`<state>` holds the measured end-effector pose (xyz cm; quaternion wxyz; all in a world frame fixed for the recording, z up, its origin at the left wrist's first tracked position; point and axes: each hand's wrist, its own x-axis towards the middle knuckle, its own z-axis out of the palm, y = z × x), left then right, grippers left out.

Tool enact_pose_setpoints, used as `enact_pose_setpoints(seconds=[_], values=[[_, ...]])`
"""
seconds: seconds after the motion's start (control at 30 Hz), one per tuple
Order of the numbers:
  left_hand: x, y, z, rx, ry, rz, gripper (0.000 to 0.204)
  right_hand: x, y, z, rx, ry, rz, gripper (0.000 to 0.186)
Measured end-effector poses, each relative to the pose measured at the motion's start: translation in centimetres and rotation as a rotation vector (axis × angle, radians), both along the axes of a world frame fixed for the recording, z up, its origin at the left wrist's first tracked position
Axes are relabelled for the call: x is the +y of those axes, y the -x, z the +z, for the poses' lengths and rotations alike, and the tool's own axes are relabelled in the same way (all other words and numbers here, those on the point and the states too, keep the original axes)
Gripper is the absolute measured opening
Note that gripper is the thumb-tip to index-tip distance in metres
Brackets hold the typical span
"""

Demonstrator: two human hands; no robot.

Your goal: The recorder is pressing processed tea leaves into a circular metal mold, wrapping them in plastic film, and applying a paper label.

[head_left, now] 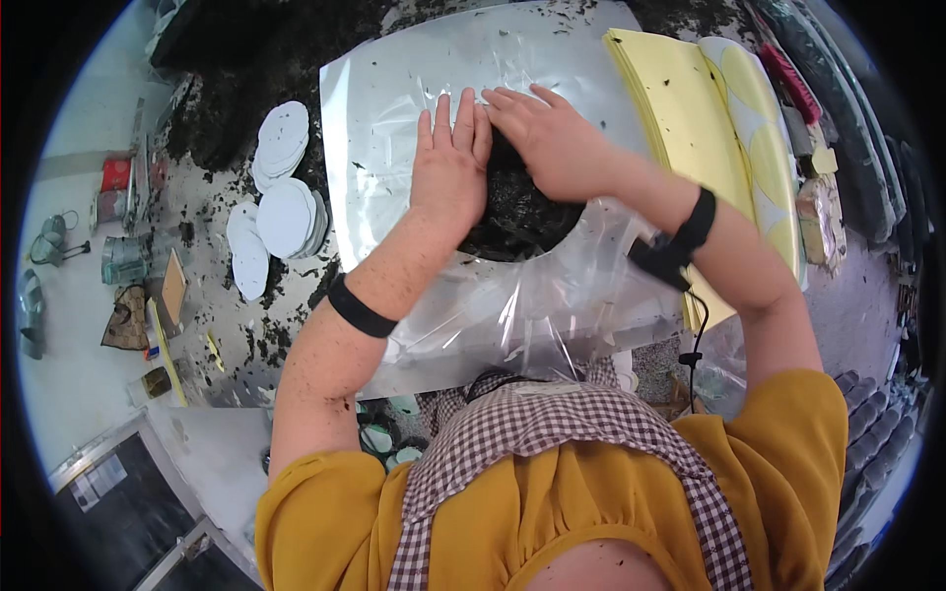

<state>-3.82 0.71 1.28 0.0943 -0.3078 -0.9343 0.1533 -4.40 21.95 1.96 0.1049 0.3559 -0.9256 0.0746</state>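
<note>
A round dark mass (522,207) of shiny, leafy shreds, like dried seaweed, lies in the middle of a clear plastic sheet (379,197). My left hand (448,163) lies along its left side, fingers stretched toward the far edge. From the right, my right hand (552,138) rests over the far part of the mass, its fingers extended and their tips next to those of the left hand. Neither hand grips anything. Both palms are turned down, so the far part of the mass is hidden under them.
White paper discs (286,219) lie in several piles to the left. Yellow sheets (680,108) and a sheet with round yellow labels (754,128) lie to the right. Loose dark shreds (232,108) cover the table's far left. A cord hangs from the right wrist's black band (698,222).
</note>
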Motion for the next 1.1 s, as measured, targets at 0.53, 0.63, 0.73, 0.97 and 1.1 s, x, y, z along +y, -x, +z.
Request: enact_pose_setpoints(seconds=[0.53, 0.63, 0.73, 0.97, 1.1], values=[[1.8, -2.4, 1.6, -0.348, -0.351, -0.308, 0.074, 8.9, -4.4, 4.0, -0.504, 1.270, -0.492, 0.037], [2.5, -2.1, 0.8, -0.358, -0.276, -0.285, 0.078, 10.6, -13.5, -0.3, -1.214, 0.839, -0.409, 0.032], [2.0, -3.2, 0.5, -0.365, -0.289, -0.161, 0.080, 9.7, -19.0, 8.2, -1.009, 1.243, -0.411, 0.022], [5.6, -4.4, 0.6, -0.346, -0.339, -0.076, 0.085, -0.5, -27.3, -1.3, -1.618, 1.312, 0.014, 0.072], [4.6, -3.6, -0.8, -0.314, -0.463, -0.082, 0.097, -8.3, -21.5, 1.3, -1.522, 1.519, -0.357, 0.047]])
